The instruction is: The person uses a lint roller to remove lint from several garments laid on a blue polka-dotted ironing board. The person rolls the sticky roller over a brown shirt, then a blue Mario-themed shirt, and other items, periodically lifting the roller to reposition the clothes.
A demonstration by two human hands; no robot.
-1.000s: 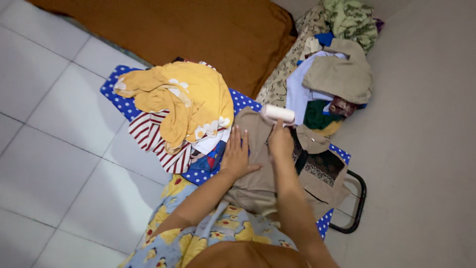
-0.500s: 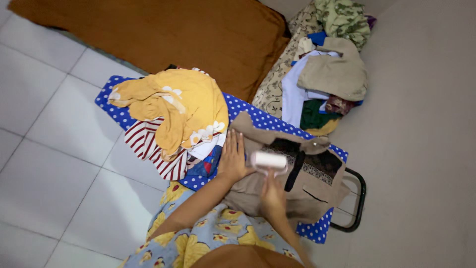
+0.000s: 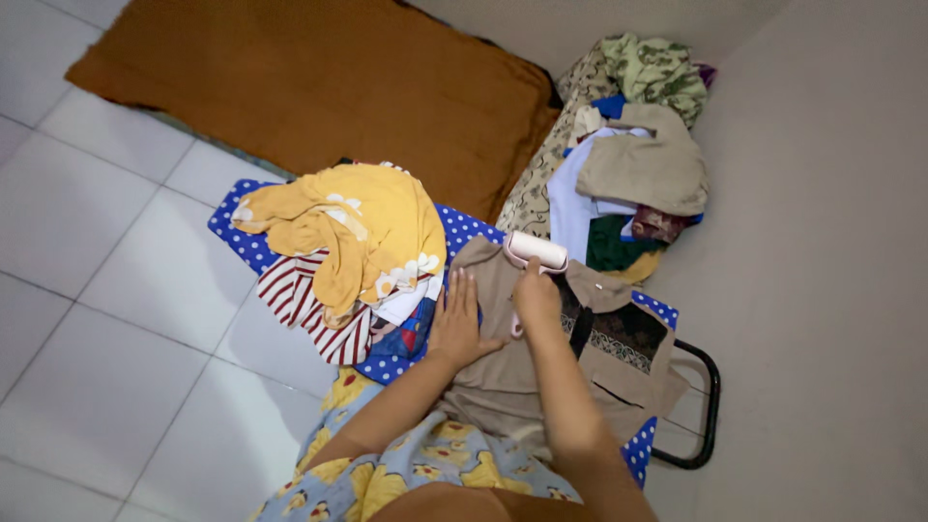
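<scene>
Two bare hands work on a beige garment [image 3: 512, 372] spread across a low board with a blue, white-dotted cover [image 3: 462, 220], which stands on the white tiled floor [image 3: 116, 290]. The left hand [image 3: 456, 324] lies flat on the garment, palm down and fingers extended; its grip is released and holds nothing. The right hand [image 3: 535, 300] is clenched around the pale pink handle of a lint roller [image 3: 535, 250]; the roller's white cylinder rests against the upper edge of the garment, beyond the fingertips. A dark patterned lining [image 3: 623, 333] shows in the opened part of the garment, just right of the right forearm. On the left end of the board lies a heap of clothes: a yellow cloth with white flowers [image 3: 362, 227] on top and a red-and-white striped piece [image 3: 309, 304] beneath it. A black metal frame [image 3: 701, 406] projects from the right end of the board. A brown mat [image 3: 319, 82] covers the floor beyond the board. A second pile of folded and loose clothes [image 3: 633, 164] sits against the wall, near the roller's end of the board.
</scene>
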